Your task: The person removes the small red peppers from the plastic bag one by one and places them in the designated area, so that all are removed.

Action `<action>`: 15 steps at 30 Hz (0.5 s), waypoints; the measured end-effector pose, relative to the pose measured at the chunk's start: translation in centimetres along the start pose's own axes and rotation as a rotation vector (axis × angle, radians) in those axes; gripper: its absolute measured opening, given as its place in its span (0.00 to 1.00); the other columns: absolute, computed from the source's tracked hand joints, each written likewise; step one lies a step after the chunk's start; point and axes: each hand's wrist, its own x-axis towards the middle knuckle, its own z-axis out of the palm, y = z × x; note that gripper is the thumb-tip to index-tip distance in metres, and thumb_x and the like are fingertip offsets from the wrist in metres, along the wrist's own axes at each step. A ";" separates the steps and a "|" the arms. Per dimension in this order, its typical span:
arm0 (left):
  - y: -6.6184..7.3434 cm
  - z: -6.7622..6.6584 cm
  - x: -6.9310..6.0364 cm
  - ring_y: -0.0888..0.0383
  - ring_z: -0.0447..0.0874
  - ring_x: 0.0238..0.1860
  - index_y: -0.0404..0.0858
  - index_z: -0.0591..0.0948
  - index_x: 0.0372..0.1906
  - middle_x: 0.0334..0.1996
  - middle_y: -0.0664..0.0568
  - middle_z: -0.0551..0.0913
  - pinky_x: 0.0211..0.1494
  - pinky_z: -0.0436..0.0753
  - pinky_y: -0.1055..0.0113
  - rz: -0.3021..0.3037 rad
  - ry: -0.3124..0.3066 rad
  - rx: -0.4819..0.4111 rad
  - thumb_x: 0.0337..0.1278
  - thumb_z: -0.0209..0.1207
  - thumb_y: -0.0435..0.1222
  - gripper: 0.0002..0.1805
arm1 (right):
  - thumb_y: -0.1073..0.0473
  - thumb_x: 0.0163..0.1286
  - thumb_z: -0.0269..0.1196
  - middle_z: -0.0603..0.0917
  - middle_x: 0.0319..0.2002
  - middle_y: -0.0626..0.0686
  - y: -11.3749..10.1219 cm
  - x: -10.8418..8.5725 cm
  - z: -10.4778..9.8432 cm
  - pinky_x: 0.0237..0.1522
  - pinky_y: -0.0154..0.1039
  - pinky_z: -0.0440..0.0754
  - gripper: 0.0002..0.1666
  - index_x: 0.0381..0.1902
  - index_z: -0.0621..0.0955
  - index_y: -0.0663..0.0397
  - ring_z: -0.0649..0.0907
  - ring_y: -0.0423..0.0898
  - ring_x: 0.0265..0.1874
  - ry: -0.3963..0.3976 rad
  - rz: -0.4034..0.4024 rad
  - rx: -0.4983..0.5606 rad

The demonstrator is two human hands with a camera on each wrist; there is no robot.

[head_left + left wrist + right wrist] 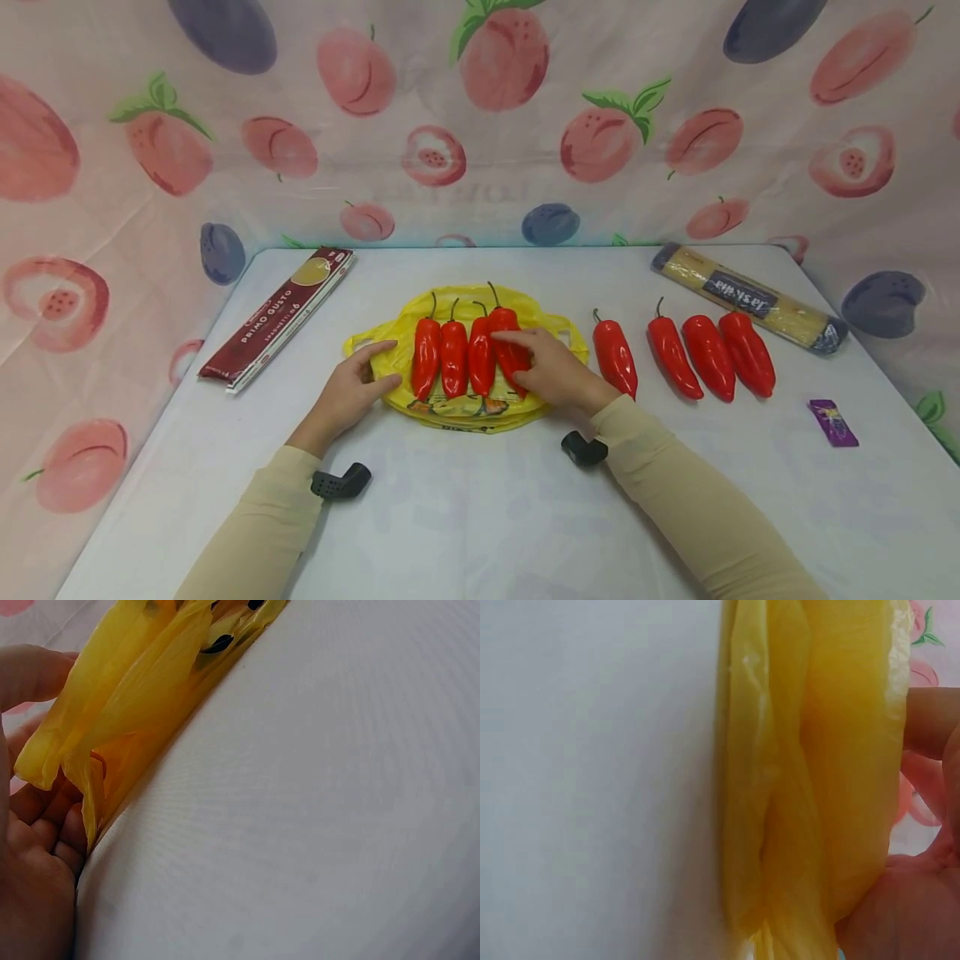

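Several glossy red peppers (426,354) with dark stems lie side by side on a flattened yellow plastic bag (442,298) in the head view. My right hand (551,367) is at the rightmost of these peppers (504,319), index finger across it and thumb at its lower right side. At the bag's left edge is my left hand (352,387), thumb and index finger spread apart and no pepper between them. The left wrist view shows the bag's yellow folds (127,690) against the left fingers. Yellow plastic (847,750) hides part of the right hand in the right wrist view.
More red peppers (708,354) lie on the white table (465,517) right of the bag. A dark red spaghetti pack (277,321) is at the back left, a clear pasta pack (750,296) at the back right. A small purple packet (832,423) lies far right.
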 end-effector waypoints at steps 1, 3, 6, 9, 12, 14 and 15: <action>0.0 0.0 0.0 0.46 0.72 0.60 0.41 0.69 0.73 0.69 0.40 0.69 0.65 0.73 0.50 -0.003 0.000 -0.001 0.64 0.63 0.41 0.33 | 0.66 0.67 0.65 0.69 0.66 0.56 0.1 0.0 0.0 0.56 0.51 0.80 0.36 0.71 0.73 0.41 0.67 0.55 0.65 0.010 0.001 0.009; 0.0 0.0 0.0 0.45 0.72 0.62 0.41 0.69 0.73 0.69 0.40 0.68 0.66 0.72 0.49 -0.005 -0.002 -0.003 0.65 0.63 0.41 0.33 | 0.64 0.67 0.66 0.70 0.65 0.55 0.2 0.1 0.0 0.57 0.51 0.80 0.34 0.70 0.74 0.42 0.68 0.54 0.64 0.034 0.000 0.032; 0.0 0.0 0.0 0.45 0.72 0.63 0.41 0.68 0.73 0.70 0.39 0.67 0.67 0.72 0.49 -0.004 -0.005 -0.006 0.65 0.62 0.42 0.33 | 0.62 0.68 0.66 0.71 0.65 0.55 0.3 0.0 -0.1 0.56 0.51 0.80 0.32 0.69 0.75 0.43 0.70 0.55 0.62 0.070 -0.007 0.062; 0.0 0.0 0.0 0.45 0.72 0.64 0.41 0.68 0.73 0.70 0.39 0.67 0.66 0.72 0.49 -0.003 -0.005 -0.012 0.65 0.62 0.41 0.33 | 0.60 0.69 0.66 0.72 0.64 0.53 0.1 -0.2 -0.2 0.53 0.49 0.82 0.30 0.68 0.75 0.43 0.72 0.54 0.60 0.098 -0.009 0.085; 0.0 0.0 0.0 0.45 0.73 0.63 0.41 0.68 0.73 0.69 0.39 0.68 0.65 0.73 0.50 -0.002 -0.006 -0.016 0.65 0.62 0.40 0.33 | 0.58 0.69 0.66 0.73 0.62 0.52 -0.3 -0.5 -0.6 0.49 0.45 0.84 0.30 0.68 0.75 0.42 0.73 0.53 0.57 0.121 -0.013 0.094; 0.0 0.0 0.0 0.45 0.74 0.62 0.40 0.68 0.73 0.69 0.39 0.69 0.65 0.74 0.51 0.002 -0.005 -0.016 0.65 0.63 0.40 0.33 | 0.59 0.70 0.65 0.73 0.62 0.53 -0.6 -0.8 -1.0 0.47 0.44 0.84 0.29 0.68 0.75 0.43 0.74 0.54 0.56 0.132 -0.027 0.092; 0.0 0.0 0.0 0.45 0.74 0.62 0.40 0.68 0.73 0.68 0.39 0.69 0.64 0.74 0.51 0.004 -0.005 -0.017 0.65 0.63 0.40 0.33 | 0.58 0.70 0.65 0.73 0.62 0.54 -0.7 -0.9 -1.2 0.47 0.44 0.85 0.29 0.68 0.75 0.43 0.75 0.54 0.56 0.135 -0.032 0.086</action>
